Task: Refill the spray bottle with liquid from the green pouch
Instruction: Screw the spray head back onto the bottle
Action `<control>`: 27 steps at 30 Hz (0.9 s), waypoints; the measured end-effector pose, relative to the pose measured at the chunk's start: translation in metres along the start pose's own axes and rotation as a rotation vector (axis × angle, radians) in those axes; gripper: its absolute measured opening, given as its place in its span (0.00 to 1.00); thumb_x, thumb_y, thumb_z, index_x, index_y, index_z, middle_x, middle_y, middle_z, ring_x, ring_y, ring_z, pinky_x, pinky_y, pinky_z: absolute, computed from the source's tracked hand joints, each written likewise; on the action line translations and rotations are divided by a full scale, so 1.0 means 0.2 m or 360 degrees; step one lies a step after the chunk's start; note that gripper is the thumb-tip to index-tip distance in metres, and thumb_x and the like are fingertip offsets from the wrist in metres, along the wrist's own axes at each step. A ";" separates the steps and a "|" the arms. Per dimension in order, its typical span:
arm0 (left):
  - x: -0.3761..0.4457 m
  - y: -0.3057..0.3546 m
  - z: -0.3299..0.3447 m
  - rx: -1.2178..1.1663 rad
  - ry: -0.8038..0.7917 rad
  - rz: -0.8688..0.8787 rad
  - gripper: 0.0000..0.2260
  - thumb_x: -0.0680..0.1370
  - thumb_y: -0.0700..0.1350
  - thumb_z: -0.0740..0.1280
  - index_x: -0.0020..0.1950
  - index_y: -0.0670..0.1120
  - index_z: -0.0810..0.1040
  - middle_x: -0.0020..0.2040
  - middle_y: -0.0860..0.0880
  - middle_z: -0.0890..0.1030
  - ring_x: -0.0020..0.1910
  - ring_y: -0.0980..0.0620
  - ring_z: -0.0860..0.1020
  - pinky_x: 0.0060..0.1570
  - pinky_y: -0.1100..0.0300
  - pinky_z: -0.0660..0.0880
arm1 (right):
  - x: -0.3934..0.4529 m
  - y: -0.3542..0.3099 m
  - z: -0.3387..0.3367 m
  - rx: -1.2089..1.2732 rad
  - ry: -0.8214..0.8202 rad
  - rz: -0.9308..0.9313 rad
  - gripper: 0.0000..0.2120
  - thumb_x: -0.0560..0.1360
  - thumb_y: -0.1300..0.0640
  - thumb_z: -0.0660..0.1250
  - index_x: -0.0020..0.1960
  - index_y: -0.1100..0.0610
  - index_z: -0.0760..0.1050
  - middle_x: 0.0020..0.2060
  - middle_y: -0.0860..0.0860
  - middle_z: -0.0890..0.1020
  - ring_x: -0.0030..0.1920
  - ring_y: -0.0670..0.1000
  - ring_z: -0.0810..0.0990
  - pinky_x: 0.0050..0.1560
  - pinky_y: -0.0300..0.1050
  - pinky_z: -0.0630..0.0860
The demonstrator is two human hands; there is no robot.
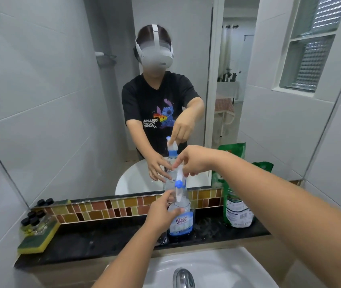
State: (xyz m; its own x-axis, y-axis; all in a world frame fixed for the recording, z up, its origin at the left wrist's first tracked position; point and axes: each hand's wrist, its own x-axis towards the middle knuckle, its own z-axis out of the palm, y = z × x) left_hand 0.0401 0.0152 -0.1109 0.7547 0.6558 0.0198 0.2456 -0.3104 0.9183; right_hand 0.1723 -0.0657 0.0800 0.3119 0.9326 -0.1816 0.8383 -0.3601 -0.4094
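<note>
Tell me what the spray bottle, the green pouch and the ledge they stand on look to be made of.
Spray bottle: clear glossy plastic, seemingly; the wall shows through it, and its head is white and blue.
Green pouch: thin flexible film, probably printed plastic; it creases and shines, and its top sags.
Ledge: dark polished stone or a stone-look slab; it shows speckle and dull reflections, so I cannot tell which.

Clear spray bottle [181,217] with blue label, green pouch [237,204], black shelf [103,240], brown-yellow mosaic tiles [111,208], possibly yellow-green sponge [38,239]
</note>
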 end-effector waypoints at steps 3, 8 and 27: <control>0.01 -0.01 0.01 -0.0039 0.0012 -0.0071 0.22 0.72 0.49 0.75 0.61 0.63 0.71 0.56 0.59 0.78 0.55 0.55 0.77 0.40 0.64 0.77 | 0.00 0.01 0.00 -0.0282 0.0056 -0.0025 0.11 0.71 0.47 0.73 0.48 0.53 0.82 0.31 0.46 0.81 0.32 0.45 0.78 0.31 0.38 0.69; 0.00 -0.02 0.01 0.0018 0.0003 -0.0042 0.23 0.73 0.49 0.74 0.59 0.68 0.68 0.55 0.60 0.76 0.56 0.57 0.75 0.45 0.59 0.80 | 0.05 0.00 0.10 -0.0574 0.0509 0.0131 0.25 0.73 0.35 0.64 0.30 0.54 0.69 0.24 0.49 0.73 0.24 0.47 0.71 0.25 0.41 0.63; 0.00 -0.02 0.03 -0.0080 0.0003 -0.0067 0.23 0.73 0.46 0.74 0.57 0.70 0.70 0.59 0.56 0.76 0.58 0.54 0.75 0.44 0.58 0.80 | 0.06 -0.03 0.08 -0.0579 0.0369 -0.0177 0.16 0.70 0.45 0.73 0.51 0.54 0.77 0.39 0.50 0.80 0.32 0.46 0.77 0.27 0.38 0.66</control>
State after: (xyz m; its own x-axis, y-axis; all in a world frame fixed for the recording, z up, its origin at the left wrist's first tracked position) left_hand 0.0430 0.0122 -0.1167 0.7433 0.6688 -0.0183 0.2459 -0.2476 0.9372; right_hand 0.1642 -0.0535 0.0653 0.2684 0.9609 0.0677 0.9622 -0.2641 -0.0662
